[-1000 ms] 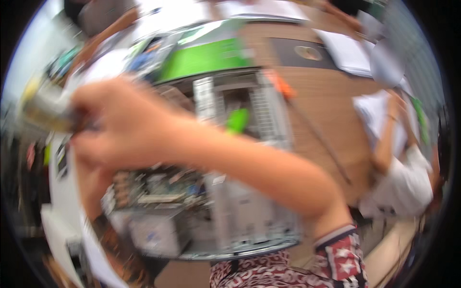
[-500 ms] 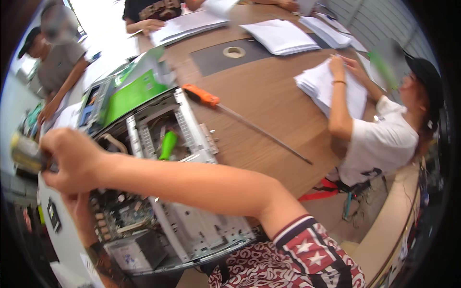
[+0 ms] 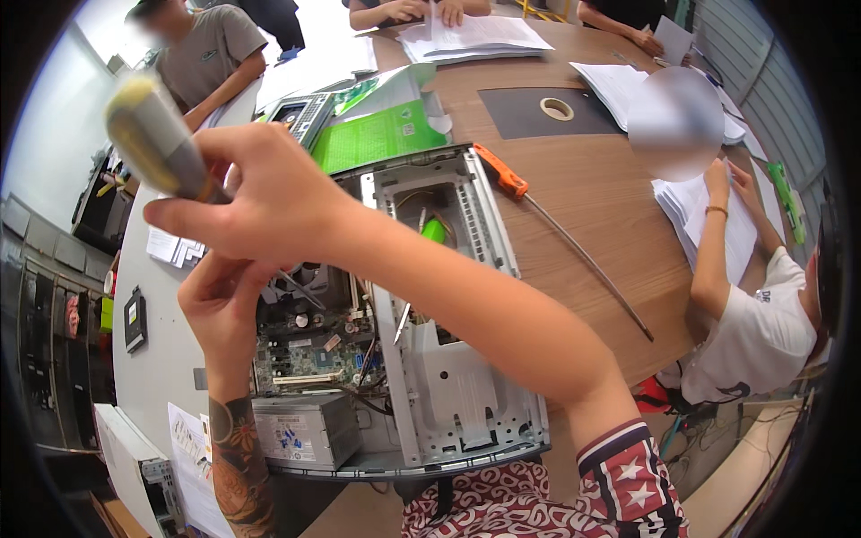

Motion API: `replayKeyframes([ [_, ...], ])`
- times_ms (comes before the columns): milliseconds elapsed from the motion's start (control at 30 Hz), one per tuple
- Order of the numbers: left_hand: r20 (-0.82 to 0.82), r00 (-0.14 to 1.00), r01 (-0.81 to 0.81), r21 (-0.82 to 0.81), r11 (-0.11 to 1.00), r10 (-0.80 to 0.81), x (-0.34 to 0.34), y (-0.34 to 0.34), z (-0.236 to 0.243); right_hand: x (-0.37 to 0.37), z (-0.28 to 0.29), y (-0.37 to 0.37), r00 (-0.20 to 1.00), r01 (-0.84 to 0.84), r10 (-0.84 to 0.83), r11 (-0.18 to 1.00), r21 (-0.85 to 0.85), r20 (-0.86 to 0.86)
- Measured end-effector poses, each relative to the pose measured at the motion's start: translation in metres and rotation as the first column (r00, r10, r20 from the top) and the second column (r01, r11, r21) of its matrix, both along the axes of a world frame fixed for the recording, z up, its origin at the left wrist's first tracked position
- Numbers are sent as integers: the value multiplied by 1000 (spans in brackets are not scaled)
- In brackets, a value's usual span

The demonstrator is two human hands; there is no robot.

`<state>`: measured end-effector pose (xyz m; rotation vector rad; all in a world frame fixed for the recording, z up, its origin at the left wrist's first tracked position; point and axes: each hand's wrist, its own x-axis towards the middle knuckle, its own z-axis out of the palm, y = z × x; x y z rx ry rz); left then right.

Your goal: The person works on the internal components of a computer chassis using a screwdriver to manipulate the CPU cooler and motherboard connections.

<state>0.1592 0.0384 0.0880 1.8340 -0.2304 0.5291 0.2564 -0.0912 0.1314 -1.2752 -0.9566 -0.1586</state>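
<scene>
My right hand (image 3: 269,184) is closed around the yellow-and-grey handle of a screwdriver (image 3: 160,134), tilted with its butt up and to the left. It is raised over the left side of an opened desktop computer case (image 3: 466,394). Just below it my left hand (image 3: 224,305) has its fingers pinched together at the case's left edge; what they hold is hidden. Inside the case are a green circuit board (image 3: 314,350), a silver power supply (image 3: 305,430) and a green-handled screwdriver (image 3: 433,230), partly hidden behind my right forearm.
A long orange-handled screwdriver (image 3: 513,175) lies right of the case. Behind are a green sheet (image 3: 381,139) and a tape roll (image 3: 557,108). A small black part (image 3: 135,320) lies left. Other people handle paper stacks (image 3: 475,40) around the table.
My view has swung left, so the case appears farther right. The screwdriver in my right hand now points its handle more upward. More of my left hand shows below it.
</scene>
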Motion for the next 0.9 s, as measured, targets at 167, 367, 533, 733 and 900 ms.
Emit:
replayKeyframes([
  [167,5,999,-39,-48,998,39,0,3,-1,-1,-4,10,996,-72,70,997,31,56],
  [367,-13,999,-50,-118,992,49,4,-10,-4,7,-9,5,990,-52,59,997,-58,125],
  [533,101,988,-114,-60,992,120,7,23,-6,-2,-2,7,995,-94,95,992,87,-7],
  [733,110,987,-114,-33,993,117,11,75,-17,7,-17,14,986,-95,122,973,211,-117],
  [900,62,945,-324,42,945,322,-3,4,13,2,-19,3,963,-175,187,982,76,-192],
])
